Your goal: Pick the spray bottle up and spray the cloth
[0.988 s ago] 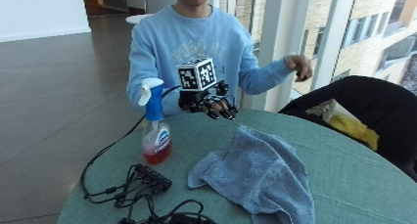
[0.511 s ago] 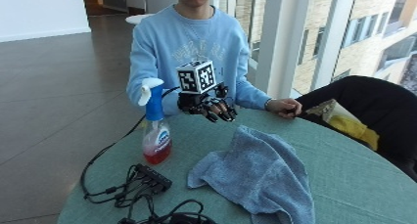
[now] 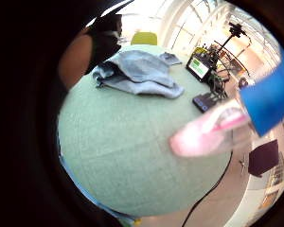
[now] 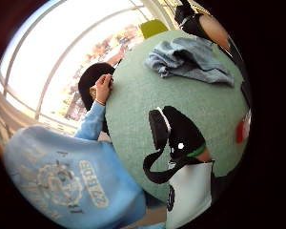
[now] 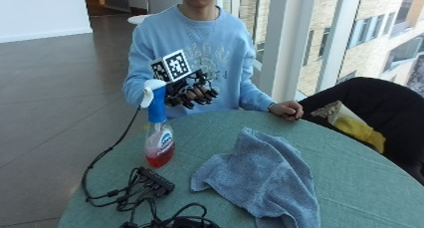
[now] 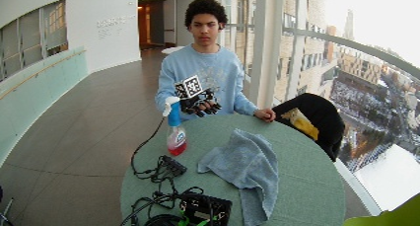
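A round green table point(image 5: 371, 188) carries the spray bottle point(image 5: 158, 138) at frame left and the cloth point(image 5: 262, 175) at centre. The gloved right hand point(image 5: 192, 92) hovers beside the bottle's neck, fingers loosely curled and holding nothing. Close them around the blue neck below the trigger before lifting.

Bottle point(image 3: 213, 130) appears blurred in the little-finger palm view; its label text is illegible. Cloth point(image 5: 265, 180) is cut off by the outside view's lower edge.

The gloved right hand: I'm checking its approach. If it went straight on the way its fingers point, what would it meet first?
Probably the spray bottle. The gloved right hand hangs beside the bottle's white trigger head, empty; depth between them is unclear.
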Demonstrator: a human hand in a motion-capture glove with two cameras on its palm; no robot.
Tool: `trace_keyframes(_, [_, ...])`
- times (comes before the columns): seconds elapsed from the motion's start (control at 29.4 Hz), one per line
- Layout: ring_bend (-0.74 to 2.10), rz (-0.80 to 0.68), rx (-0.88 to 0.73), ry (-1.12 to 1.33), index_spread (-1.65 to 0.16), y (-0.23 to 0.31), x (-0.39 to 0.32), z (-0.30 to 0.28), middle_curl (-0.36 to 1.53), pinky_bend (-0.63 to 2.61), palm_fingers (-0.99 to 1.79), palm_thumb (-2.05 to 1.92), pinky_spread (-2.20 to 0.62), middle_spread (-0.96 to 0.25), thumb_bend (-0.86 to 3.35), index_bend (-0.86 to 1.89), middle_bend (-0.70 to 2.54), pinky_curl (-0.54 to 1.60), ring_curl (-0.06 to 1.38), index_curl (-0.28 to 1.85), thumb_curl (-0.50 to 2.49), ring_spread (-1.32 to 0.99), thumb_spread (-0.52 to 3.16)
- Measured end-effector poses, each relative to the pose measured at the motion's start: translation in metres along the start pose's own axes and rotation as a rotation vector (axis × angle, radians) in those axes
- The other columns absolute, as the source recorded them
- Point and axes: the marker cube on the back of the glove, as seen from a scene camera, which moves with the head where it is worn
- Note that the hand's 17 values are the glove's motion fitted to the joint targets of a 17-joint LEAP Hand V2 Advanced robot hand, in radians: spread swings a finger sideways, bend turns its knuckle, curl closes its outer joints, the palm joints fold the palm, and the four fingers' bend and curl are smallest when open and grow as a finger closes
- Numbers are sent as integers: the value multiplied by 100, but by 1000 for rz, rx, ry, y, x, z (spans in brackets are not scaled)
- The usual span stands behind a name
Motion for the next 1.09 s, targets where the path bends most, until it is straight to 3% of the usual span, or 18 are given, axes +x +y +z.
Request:
trace_keyframes(0.2, [17,105,81,-12,-39,34,21,-27,31,22,58,62,21,-6,12,19,24,26,21,34,29,-2,114])
trace_keyframes(0.44, [18,334,205,-140,-40,60,57,-49,33,23,54,62,21,-5,6,16,23,29,21,33,29,-2,113])
trace_keyframes(0.68, [19,498,359,-395,-41,58,90,-47,34,27,48,60,22,-4,0,11,23,31,22,30,29,0,111])
trace_keyframes(1.09, [22,631,561,-643,-40,33,139,-26,37,30,46,60,22,-3,-2,12,28,33,25,25,29,1,109])
